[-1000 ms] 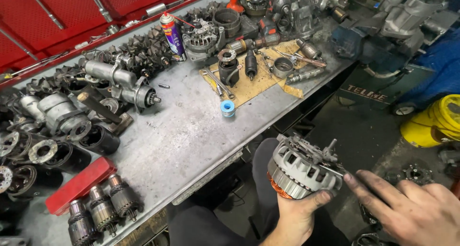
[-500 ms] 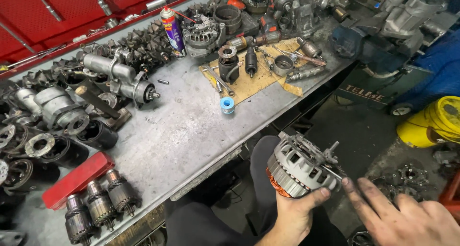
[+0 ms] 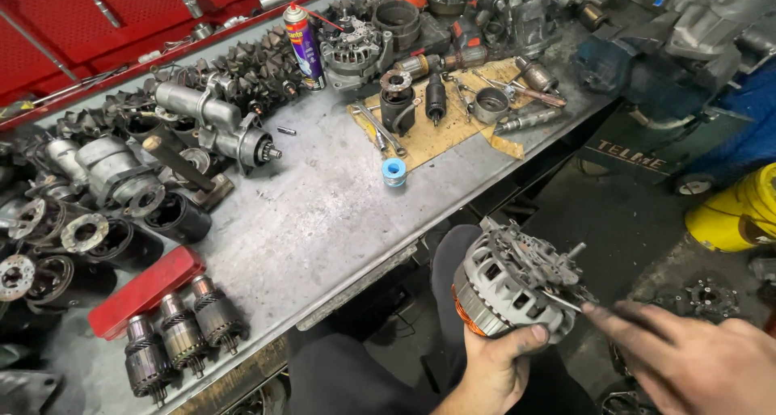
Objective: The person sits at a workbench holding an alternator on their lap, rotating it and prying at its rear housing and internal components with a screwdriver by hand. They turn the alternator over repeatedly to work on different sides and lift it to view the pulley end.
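While left hand (image 3: 493, 370) grips – alternator (image 3: 517, 290) axis tilted – stud up-right

Auto-electrical repair workshop. Evidence: steel workbench (image 3: 323, 213) w/ greasy, scratched top; starter motors (image 3: 218, 128) & armatures (image 3: 182, 334) piled at 9–10 o'clock; spray can (image 3: 304, 33) at 11 o'clock; wrenches (image 3: 380, 132) on cardboard sheet (image 3: 453, 124) at 12 o'clock; red tool chest (image 3: 105, 11) along rear; blue bench vise (image 3: 647, 67) at 2 o'clock; yellow drum (image 3: 740, 213) at 3 o'clock.
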